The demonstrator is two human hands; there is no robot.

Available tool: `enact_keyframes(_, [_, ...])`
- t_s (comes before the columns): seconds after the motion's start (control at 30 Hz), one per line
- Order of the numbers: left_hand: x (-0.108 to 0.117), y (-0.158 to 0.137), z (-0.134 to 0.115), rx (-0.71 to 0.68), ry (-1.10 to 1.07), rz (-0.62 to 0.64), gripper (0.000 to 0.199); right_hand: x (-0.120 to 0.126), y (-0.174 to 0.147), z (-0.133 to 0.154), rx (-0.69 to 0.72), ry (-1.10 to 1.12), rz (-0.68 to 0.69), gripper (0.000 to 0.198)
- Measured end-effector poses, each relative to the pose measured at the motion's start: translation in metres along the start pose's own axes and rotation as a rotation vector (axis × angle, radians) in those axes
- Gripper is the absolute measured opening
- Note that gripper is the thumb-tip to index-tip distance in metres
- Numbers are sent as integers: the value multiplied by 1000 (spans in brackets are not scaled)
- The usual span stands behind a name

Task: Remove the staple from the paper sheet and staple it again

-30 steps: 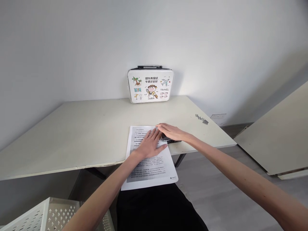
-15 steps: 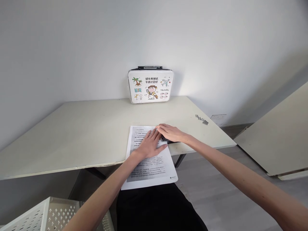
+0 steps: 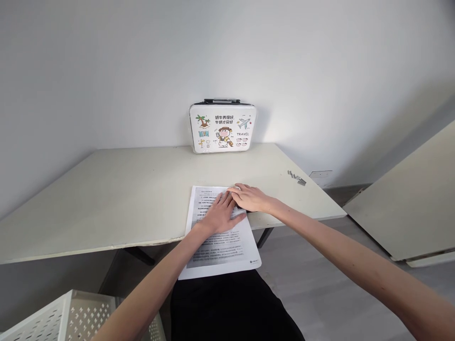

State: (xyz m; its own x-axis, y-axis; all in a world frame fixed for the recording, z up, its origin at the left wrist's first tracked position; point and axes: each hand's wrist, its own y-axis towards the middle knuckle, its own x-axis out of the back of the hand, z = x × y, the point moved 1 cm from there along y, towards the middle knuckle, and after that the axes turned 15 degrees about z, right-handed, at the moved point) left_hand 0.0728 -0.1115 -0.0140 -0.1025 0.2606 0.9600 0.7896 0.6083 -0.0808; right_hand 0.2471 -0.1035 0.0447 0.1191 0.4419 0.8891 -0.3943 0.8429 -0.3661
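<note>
Printed paper sheets (image 3: 216,251) lie at the table's front edge, their lower part hanging over it. My left hand (image 3: 221,215) rests flat on the upper part of the paper, fingers spread. At the paper's right edge, my right hand (image 3: 250,196) is pressed down over a black stapler (image 3: 250,211), which is nearly all hidden beneath the palm. The right fingertips reach over to the left fingers. Strips of staples (image 3: 296,177) lie apart on the table to the right.
A white carry case (image 3: 223,128) with cartoon prints stands against the wall at the back of the pale table (image 3: 117,199). A white perforated basket (image 3: 67,315) is at the lower left. A pale panel (image 3: 408,203) stands at the right.
My right hand has shifted slightly left and flattened, covering more of the stapler. The left hand and the paper have stayed in place.
</note>
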Motion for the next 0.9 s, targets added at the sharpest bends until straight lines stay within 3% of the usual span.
enact_keyframes(0.47, [-8,3,6,34,3,9,93,-11,7,5,-61,-131,-22,55])
enact_keyframes(0.9, [-2,-1,5,7,16,-14,88,-16,6,21,-95,-202,-132,52])
